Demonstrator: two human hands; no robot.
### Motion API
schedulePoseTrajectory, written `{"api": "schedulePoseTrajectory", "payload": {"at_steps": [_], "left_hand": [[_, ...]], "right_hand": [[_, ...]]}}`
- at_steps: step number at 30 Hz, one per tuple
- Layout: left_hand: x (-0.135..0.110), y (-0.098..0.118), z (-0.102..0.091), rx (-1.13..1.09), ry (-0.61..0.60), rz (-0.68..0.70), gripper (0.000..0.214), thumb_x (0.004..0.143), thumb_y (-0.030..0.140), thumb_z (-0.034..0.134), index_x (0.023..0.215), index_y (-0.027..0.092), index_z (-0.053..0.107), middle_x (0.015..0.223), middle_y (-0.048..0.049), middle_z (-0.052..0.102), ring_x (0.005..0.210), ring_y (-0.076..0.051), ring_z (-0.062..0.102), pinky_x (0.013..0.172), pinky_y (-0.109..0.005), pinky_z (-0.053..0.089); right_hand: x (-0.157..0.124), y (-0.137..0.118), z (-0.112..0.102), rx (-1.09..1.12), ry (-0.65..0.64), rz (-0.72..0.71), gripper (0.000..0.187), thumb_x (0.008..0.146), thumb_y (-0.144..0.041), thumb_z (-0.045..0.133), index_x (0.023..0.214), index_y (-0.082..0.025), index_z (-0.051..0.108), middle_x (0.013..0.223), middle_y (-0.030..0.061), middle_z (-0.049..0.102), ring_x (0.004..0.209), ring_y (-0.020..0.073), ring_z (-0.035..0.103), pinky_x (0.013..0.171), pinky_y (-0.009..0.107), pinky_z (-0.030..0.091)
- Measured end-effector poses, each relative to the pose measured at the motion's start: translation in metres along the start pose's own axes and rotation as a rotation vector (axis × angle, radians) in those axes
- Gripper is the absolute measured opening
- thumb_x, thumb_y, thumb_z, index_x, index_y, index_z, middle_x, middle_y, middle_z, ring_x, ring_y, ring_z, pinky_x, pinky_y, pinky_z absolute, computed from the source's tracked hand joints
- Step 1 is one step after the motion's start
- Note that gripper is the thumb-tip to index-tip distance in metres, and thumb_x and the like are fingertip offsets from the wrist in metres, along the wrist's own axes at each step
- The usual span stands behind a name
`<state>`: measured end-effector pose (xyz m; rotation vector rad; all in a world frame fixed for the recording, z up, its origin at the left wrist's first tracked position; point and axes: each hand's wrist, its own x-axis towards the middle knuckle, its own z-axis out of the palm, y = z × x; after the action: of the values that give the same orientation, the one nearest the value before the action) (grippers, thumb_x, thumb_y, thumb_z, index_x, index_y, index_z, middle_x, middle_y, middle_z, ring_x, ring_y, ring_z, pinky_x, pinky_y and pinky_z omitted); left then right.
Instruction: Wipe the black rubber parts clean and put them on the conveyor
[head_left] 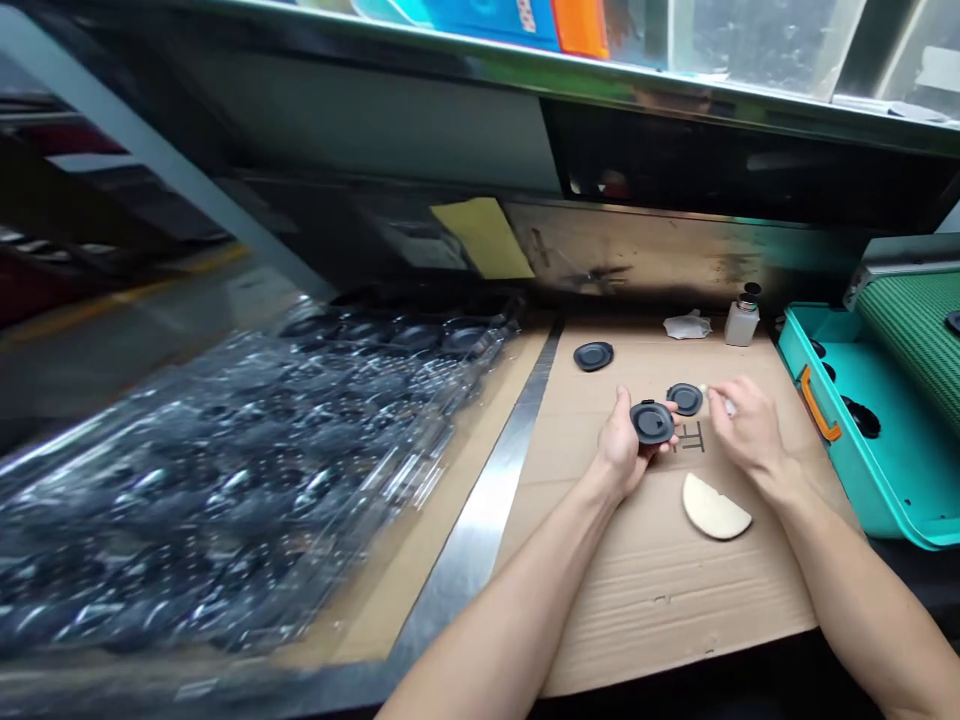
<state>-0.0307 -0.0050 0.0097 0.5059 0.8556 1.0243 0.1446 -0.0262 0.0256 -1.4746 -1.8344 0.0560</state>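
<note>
My left hand point(624, 446) is closed around a round black rubber disc point(652, 422), held up above the cardboard sheet point(660, 580). My right hand point(746, 430) hovers just right of it, fingers pinched on a small white thing point(727, 404) that I cannot make out. A second black disc point(685, 398) lies on the cardboard between the two hands. A third black disc point(593, 355) lies farther back to the left.
A beige half-round pad point(714, 508) lies on the cardboard near my right wrist. A small white bottle point(742, 320) and crumpled wipe point(687, 325) stand at the back. A teal bin point(862, 430) with black discs sits right. Clear plastic trays point(247, 470) of black parts fill the left.
</note>
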Motion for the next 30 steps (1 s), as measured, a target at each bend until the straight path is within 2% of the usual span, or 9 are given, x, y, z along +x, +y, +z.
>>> {"api": "schedulePoseTrajectory", "payload": {"at_steps": [6,9,11,15,17,20,23,25,30], "left_hand": [[-0.003,0.013,-0.007,-0.093,-0.139,-0.052,0.071,0.102,0.061,0.031,0.104,0.004,0.075,0.08,-0.0176,0.073,0.05,-0.015,0.059,0.039,-0.024,0.038],[-0.004,0.015,-0.006,-0.104,-0.185,-0.036,0.07,0.102,0.06,0.032,0.103,0.004,0.074,0.082,-0.0176,0.073,0.052,-0.016,0.061,0.04,-0.023,0.039],[-0.005,0.017,-0.006,-0.122,-0.18,-0.012,0.069,0.102,0.062,0.034,0.103,0.005,0.074,0.081,-0.0162,0.073,0.053,-0.016,0.062,0.041,-0.023,0.041],[-0.001,0.026,-0.012,-0.183,-0.137,0.069,0.066,0.101,0.063,0.036,0.105,0.008,0.072,0.077,-0.0126,0.07,0.055,-0.016,0.064,0.045,-0.023,0.044],[0.003,0.03,-0.017,-0.204,-0.119,0.104,0.065,0.102,0.062,0.035,0.107,0.008,0.071,0.08,-0.0126,0.071,0.058,-0.016,0.065,0.047,-0.023,0.046],[0.008,0.027,-0.019,-0.22,-0.107,0.141,0.058,0.103,0.057,0.039,0.114,0.01,0.07,0.09,-0.0125,0.072,0.068,-0.017,0.069,0.055,-0.025,0.05],[0.009,0.016,-0.012,-0.255,-0.123,0.131,0.048,0.105,0.047,0.04,0.118,0.011,0.068,0.1,-0.0126,0.074,0.085,-0.021,0.072,0.072,-0.03,0.056],[0.007,0.006,-0.003,-0.29,-0.148,0.086,0.047,0.106,0.043,0.036,0.116,0.01,0.069,0.106,-0.0139,0.074,0.099,-0.023,0.072,0.088,-0.035,0.057],[-0.002,-0.004,0.007,-0.332,-0.154,0.002,0.05,0.107,0.044,0.032,0.113,0.011,0.069,0.117,-0.0159,0.074,0.114,-0.026,0.069,0.106,-0.042,0.052]], "right_hand": [[0.011,0.033,-0.02,-0.369,-0.016,0.154,0.028,0.098,-0.024,0.048,0.098,-0.017,0.075,0.099,0.0144,0.069,0.097,0.0273,0.061,0.088,0.04,0.045],[0.009,0.028,-0.028,-0.549,-0.043,0.157,0.025,0.095,-0.026,0.051,0.097,-0.016,0.074,0.108,0.0194,0.067,0.103,0.0325,0.058,0.086,0.044,0.043],[0.001,0.011,-0.032,-0.49,-0.196,0.101,0.02,0.093,-0.033,0.057,0.092,-0.019,0.072,0.102,0.0153,0.069,0.094,0.0292,0.06,0.077,0.039,0.043],[-0.022,-0.026,-0.037,-0.258,-0.744,0.001,0.027,0.069,-0.044,0.083,0.078,-0.026,0.065,0.07,0.0001,0.064,0.059,0.0171,0.053,0.055,0.029,0.032],[-0.027,-0.033,-0.035,-0.21,-0.826,-0.018,0.029,0.065,-0.038,0.084,0.082,-0.026,0.063,0.071,-0.0009,0.064,0.059,0.017,0.054,0.054,0.028,0.032],[-0.02,-0.03,-0.025,-0.07,-0.673,-0.044,0.028,0.078,-0.029,0.073,0.104,-0.024,0.064,0.095,0.0045,0.071,0.08,0.0211,0.064,0.068,0.03,0.044],[-0.012,-0.028,-0.005,0.121,-0.293,0.031,0.039,0.088,-0.035,0.065,0.124,-0.022,0.056,0.114,0.0092,0.069,0.099,0.0231,0.066,0.085,0.035,0.05],[-0.014,-0.032,0.014,0.159,-0.104,0.068,0.037,0.091,-0.039,0.063,0.122,-0.02,0.057,0.115,0.0107,0.069,0.103,0.0243,0.065,0.09,0.037,0.051],[-0.027,-0.045,0.053,-0.049,-0.031,-0.066,0.036,0.101,-0.032,0.047,0.129,-0.014,0.061,0.131,0.0201,0.062,0.117,0.0309,0.057,0.101,0.046,0.049]]}}
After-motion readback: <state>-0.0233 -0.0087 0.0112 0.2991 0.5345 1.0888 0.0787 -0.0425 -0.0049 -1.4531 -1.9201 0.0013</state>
